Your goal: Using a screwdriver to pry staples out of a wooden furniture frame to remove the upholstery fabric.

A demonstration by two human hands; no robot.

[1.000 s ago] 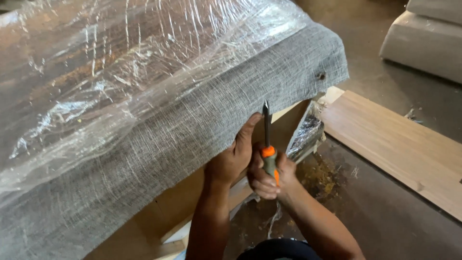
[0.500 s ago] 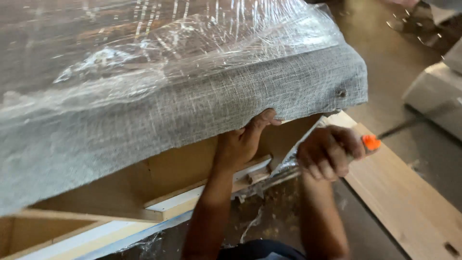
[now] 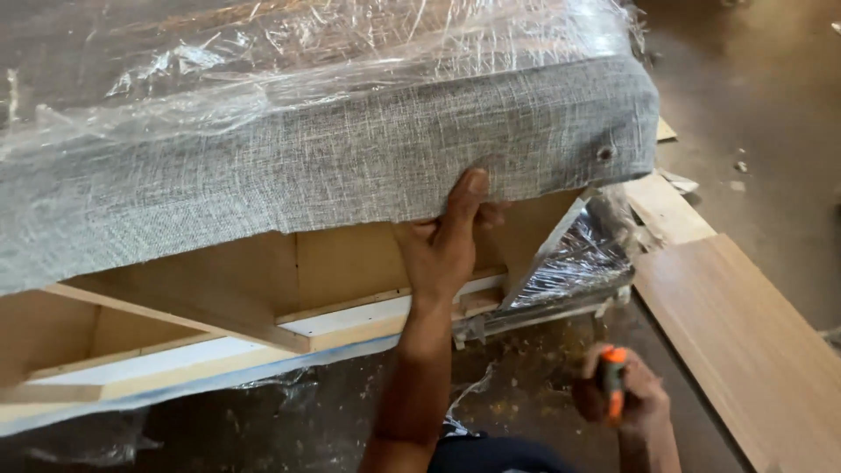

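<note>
A large furniture piece covered in grey woven fabric [image 3: 350,166] and clear plastic wrap [image 3: 307,52] lies across the view, its wooden frame [image 3: 219,289] exposed underneath. My left hand [image 3: 451,236] grips the lower edge of the grey fabric near the right corner, thumb on the outside. My right hand [image 3: 626,398] is low at the bottom right, closed around a tool with an orange handle [image 3: 613,377]. Its tip is hidden.
A long wooden board [image 3: 745,342] lies on the floor at the right. Crumpled plastic wrap [image 3: 578,258] hangs below the furniture's right corner. The concrete floor [image 3: 762,131] shows small debris at the upper right.
My right hand has dropped from beside the fabric edge down to the floor area with the tool. My left hand has shifted its grip onto the fabric edge. The view moved left.
</note>
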